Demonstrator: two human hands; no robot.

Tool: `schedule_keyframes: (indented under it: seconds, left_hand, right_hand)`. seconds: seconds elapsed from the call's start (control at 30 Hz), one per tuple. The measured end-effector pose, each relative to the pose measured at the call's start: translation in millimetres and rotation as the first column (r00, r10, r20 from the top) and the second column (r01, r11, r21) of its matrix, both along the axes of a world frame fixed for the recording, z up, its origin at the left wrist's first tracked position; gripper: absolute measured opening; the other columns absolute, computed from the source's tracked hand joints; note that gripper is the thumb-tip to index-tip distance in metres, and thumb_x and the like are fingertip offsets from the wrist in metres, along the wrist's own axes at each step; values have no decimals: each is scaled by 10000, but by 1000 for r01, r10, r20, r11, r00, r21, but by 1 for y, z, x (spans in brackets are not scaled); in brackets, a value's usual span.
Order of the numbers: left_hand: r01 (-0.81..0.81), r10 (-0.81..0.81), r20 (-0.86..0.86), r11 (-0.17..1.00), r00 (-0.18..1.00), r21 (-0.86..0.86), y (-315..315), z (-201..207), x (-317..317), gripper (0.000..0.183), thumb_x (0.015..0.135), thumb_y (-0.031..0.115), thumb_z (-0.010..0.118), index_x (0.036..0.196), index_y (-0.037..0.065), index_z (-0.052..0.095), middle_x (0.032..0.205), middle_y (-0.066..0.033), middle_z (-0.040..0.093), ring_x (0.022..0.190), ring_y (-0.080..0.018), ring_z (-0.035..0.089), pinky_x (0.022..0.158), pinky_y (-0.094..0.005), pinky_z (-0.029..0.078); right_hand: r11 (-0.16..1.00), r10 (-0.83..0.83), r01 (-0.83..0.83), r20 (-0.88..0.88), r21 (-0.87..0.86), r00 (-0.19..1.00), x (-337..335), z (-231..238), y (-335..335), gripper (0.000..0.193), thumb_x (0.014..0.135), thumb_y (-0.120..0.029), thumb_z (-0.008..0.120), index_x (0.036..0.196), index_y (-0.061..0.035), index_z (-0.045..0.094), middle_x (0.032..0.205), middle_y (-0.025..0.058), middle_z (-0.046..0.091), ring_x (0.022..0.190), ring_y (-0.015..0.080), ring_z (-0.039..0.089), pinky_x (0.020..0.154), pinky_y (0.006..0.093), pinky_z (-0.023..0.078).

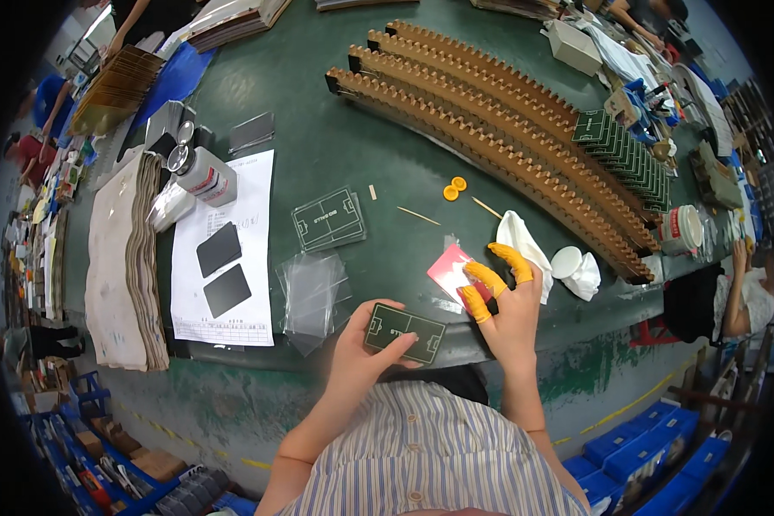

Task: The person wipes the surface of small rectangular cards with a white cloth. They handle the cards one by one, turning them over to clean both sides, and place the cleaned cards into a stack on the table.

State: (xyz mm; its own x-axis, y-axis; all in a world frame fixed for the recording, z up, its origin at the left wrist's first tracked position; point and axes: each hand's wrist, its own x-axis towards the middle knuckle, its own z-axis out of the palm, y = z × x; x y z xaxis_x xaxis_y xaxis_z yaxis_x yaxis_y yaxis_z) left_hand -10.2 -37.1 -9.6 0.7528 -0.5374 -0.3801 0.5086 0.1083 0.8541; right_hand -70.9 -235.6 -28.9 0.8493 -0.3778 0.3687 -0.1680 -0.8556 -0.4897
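Note:
My left hand (359, 351) holds a small dark green plate (389, 328) with white playing-field lines, its thumb across the face, just above the table's near edge. My right hand (512, 314) wears yellow finger cots on the thumb and two fingers. Its thumb and forefinger close on the right side of a pink-red flat piece (447, 268) at the tabletop; the underside of that grip is hidden. Ahead on the left lies a small stack of similar green plates (327, 220). Clear plastic sleeves (313, 297) are spread left of my left hand.
Long brown notched racks (490, 129) cross the far right, one holding several green plates (632, 155). Two orange caps (451, 193), a wooden stick (419, 216) and a white cloth (525, 245) lie ahead. Leftward are a metal-topped bottle (205, 176), dark plates (227, 291) on paper and stacked boards (116, 258).

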Motion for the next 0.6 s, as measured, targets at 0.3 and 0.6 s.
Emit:
schedule_keyframes:
  seconds: [0.3,0.6]
  left_hand:
    - [62,-62,-50,998,997,-3,2,0,1,344,889,26,568,1208,34,442,1065,-75,547,961,-156,593,701,-299,591]
    - [68,-70,-51,997,996,-44,2,-1,-1,347,898,29,553,1224,38,433,1078,-78,543,967,-158,594,729,-307,587]
  right_hand:
    - [997,-32,32,6,73,999,0,3,1,269,753,-233,716,999,-128,703,1202,107,519,1100,323,430,942,423,352]
    - [998,18,-18,0,-56,1000,-1,0,-1,312,757,-201,710,1063,-145,684,1209,125,501,1071,324,440,923,418,361]
